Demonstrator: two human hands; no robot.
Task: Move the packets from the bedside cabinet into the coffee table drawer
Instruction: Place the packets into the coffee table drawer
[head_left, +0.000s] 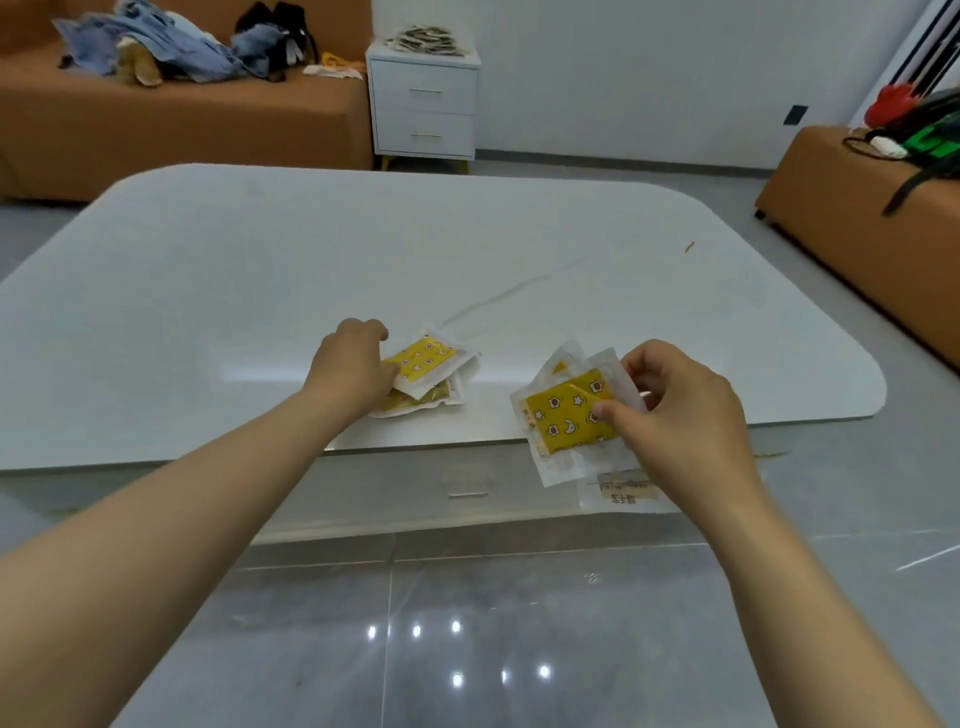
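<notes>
Left hand (358, 366) grips a packet stack (428, 371) on the coffee table (311, 260); right hand (685, 410) pinches a loose fanned bundle (566, 421) that may slip, drawer (415, 483) closed.

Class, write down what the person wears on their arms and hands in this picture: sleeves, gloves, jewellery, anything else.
Nothing worn shows. Both forearms are bare to the picture's edge, with no sleeves. The left hand and right hand have no gloves, and no rings, watch or bracelet can be seen.

The heap (426, 40) on the bedside cabinet (423, 98) is too small and blurred to identify.
</notes>
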